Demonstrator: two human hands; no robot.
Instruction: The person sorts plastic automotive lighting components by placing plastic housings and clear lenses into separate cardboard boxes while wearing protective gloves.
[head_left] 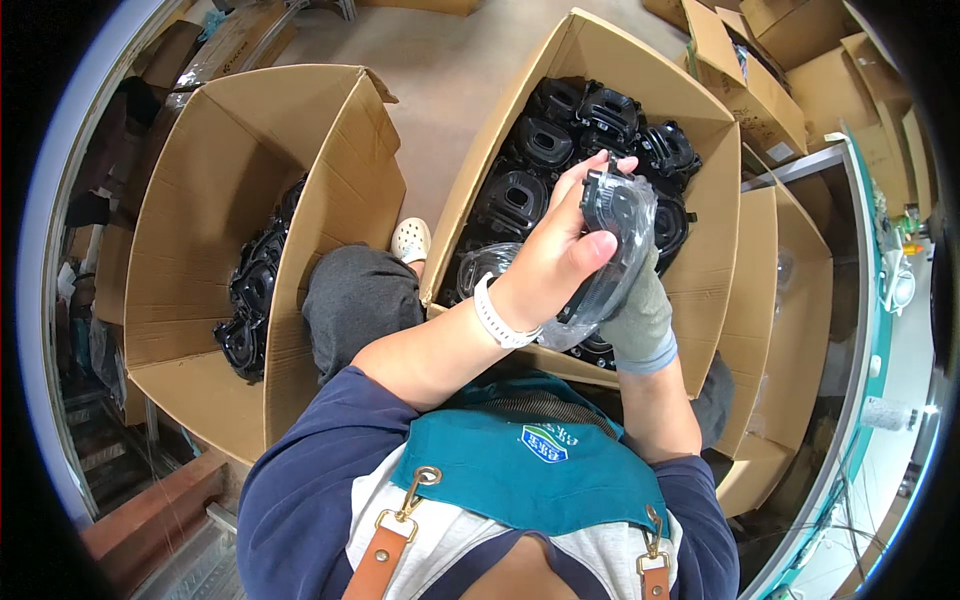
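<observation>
Between my two hands, tilted over a cardboard box (700,290), is a black plastic housing with a clear cover (630,215). My bare left hand (555,235), with a white band at the wrist, grips its left side, the thumb pressed on it. Wearing a grey glove, my right hand (643,318) supports the right and lower side; its fingers are partly hidden behind the cover. Several similar black housings (515,200) lie packed in the box beneath. A clear-topped piece (485,265) shows beside my left wrist.
To the left stands another open cardboard box (200,210) holding more black parts (260,280). Further boxes (790,330) are at the right, beside a teal-edged bench (880,330). A foot in a cream clog (411,240) rests on the floor between the boxes.
</observation>
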